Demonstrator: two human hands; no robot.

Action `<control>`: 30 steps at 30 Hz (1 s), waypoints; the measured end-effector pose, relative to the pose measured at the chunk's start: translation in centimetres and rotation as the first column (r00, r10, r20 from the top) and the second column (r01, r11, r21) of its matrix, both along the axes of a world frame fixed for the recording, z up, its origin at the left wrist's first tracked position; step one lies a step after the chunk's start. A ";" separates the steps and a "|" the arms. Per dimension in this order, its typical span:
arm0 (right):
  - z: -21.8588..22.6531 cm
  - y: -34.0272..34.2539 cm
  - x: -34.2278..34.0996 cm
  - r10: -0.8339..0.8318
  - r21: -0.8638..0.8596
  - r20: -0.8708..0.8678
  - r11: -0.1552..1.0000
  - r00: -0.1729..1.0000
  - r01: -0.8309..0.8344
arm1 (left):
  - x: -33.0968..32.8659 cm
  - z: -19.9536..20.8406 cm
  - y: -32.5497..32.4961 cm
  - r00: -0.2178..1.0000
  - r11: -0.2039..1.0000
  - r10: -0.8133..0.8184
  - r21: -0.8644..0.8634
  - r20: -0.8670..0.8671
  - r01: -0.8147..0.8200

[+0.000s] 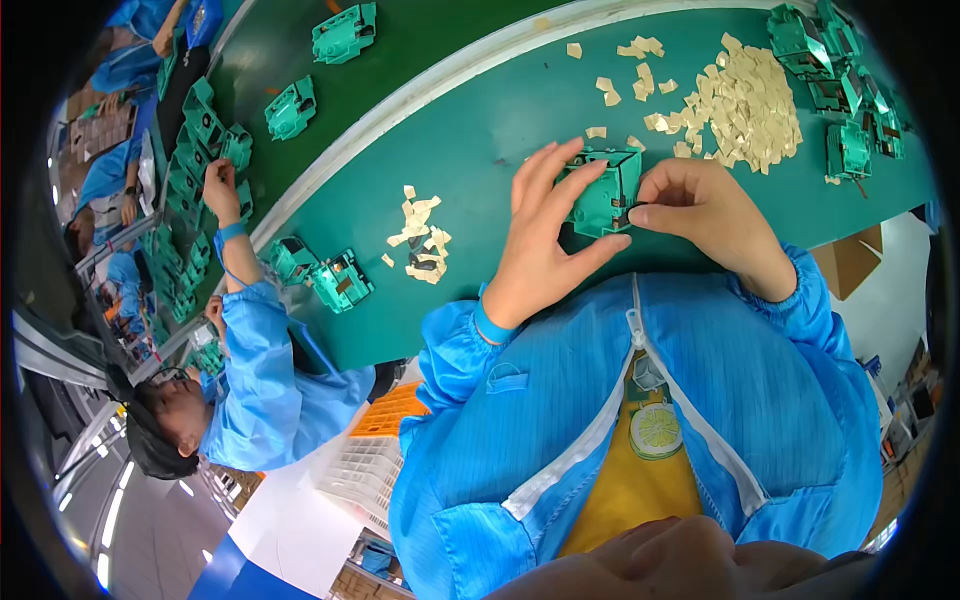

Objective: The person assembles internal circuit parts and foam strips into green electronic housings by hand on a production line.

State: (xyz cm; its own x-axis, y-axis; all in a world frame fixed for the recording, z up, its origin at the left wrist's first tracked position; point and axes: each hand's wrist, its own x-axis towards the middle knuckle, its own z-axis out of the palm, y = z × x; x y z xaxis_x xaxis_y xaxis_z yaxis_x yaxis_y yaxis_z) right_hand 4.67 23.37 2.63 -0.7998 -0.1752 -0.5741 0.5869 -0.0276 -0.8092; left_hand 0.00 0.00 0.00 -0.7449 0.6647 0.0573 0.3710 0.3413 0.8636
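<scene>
A teal-green plastic housing [602, 203] stands on the green table in front of my chest. My left hand [540, 245] grips it from the left, fingers over its top and thumb along its lower edge. Against the housing's right side, my right hand [705, 208] pinches a small black part [631, 214] between thumb and forefinger. Most of that part is covered by the fingertips, so its kind cannot be made out. Just beyond my right hand lies a heap of small cream-coloured paper pieces [750, 105], with stray ones scattered to its left.
More green housings [848, 148] are clustered at the far right. To the left are two housings [340, 282] and a smaller paper pile [425, 235] with black bits. Past a pale rail [400, 103], a green belt [385, 45] carries housings. A co-worker [265, 380] reaches there.
</scene>
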 end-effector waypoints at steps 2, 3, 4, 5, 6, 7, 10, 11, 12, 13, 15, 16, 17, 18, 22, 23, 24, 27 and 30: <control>0.5 -0.5 -0.1 -0.021 0.038 -0.013 0.999 1.000 0.022 | 0.0 0.6 -0.2 0.999 1.000 0.022 -0.005 0.031 -0.021; 0.7 -0.5 0.0 -0.017 0.036 -0.014 0.999 1.000 0.017 | 0.1 0.6 -0.3 0.999 1.000 0.026 -0.007 0.030 -0.026; 0.9 -0.6 0.1 -0.015 0.052 -0.027 0.999 1.000 0.016 | 0.3 0.4 -0.4 0.999 0.999 0.031 -0.018 0.020 -0.031; 1.1 -0.7 0.2 -0.013 0.068 -0.041 0.998 0.999 0.015 | 0.4 0.3 -0.5 0.999 0.999 0.036 -0.028 0.010 -0.036; 1.2 -0.9 0.3 -0.014 0.066 -0.040 0.998 0.999 0.016 | 0.4 0.4 -0.5 0.999 0.999 0.035 -0.030 0.010 -0.035; 1.3 -1.0 0.3 -0.014 0.090 -0.054 0.996 0.998 0.018 | 0.5 0.6 -0.6 0.998 0.999 0.046 -0.032 0.051 -0.044; 1.6 -1.5 0.2 -0.007 0.127 -0.062 0.992 0.998 0.015 | 0.7 1.0 -0.6 0.984 0.996 0.085 -0.035 0.156 -0.081; 1.7 -1.6 0.2 -0.001 0.142 -0.056 0.990 0.998 0.009 | 0.7 1.2 -0.5 0.969 0.993 0.113 -0.037 0.220 -0.108; 1.7 -1.6 0.2 -0.002 0.141 -0.055 0.990 0.998 0.009 | 0.8 1.3 -0.5 0.969 0.994 0.113 -0.038 0.221 -0.107; 1.6 -1.7 0.2 -0.001 0.138 -0.056 0.990 0.998 0.009 | 0.8 1.5 -0.4 0.956 0.991 0.132 -0.029 0.261 -0.129; 1.6 -1.8 0.2 -0.002 0.135 -0.055 0.991 0.998 0.009 | 0.9 1.7 -0.3 0.942 0.989 0.149 -0.023 0.302 -0.149; 1.7 -1.9 0.3 0.002 0.147 -0.068 0.989 0.998 0.008 | 0.9 1.8 -0.3 0.938 0.988 0.155 -0.026 0.309 -0.155; 1.7 -2.0 0.3 0.006 0.159 -0.080 0.987 0.997 0.007 | 0.9 1.8 -0.3 0.935 0.987 0.161 -0.029 0.316 -0.160; 1.7 -2.0 0.2 0.006 0.158 -0.079 0.987 0.997 0.007 | 0.9 1.8 -0.2 0.935 0.987 0.161 -0.030 0.317 -0.160; 1.8 -2.2 0.1 0.013 0.183 -0.090 0.983 0.996 0.004 | 1.0 1.7 -0.1 0.929 0.983 0.182 -0.027 0.321 -0.183; 1.8 -2.3 0.1 0.011 0.184 -0.091 0.983 0.996 0.005 | 1.1 1.7 0.0 0.927 0.981 0.188 -0.020 0.324 -0.192; 1.8 -2.3 0.1 0.011 0.184 -0.090 0.983 0.996 0.005 | 1.1 1.7 0.0 0.927 0.981 0.188 -0.020 0.325 -0.192; 1.7 -2.4 0.1 0.001 0.171 -0.097 0.985 0.995 0.015 | 1.1 1.8 0.1 0.921 0.979 0.201 -0.028 0.333 -0.204; 1.7 -2.4 0.1 0.013 0.183 -0.098 0.983 0.995 0.005 | 1.1 1.9 0.1 0.918 0.978 0.204 -0.025 0.341 -0.208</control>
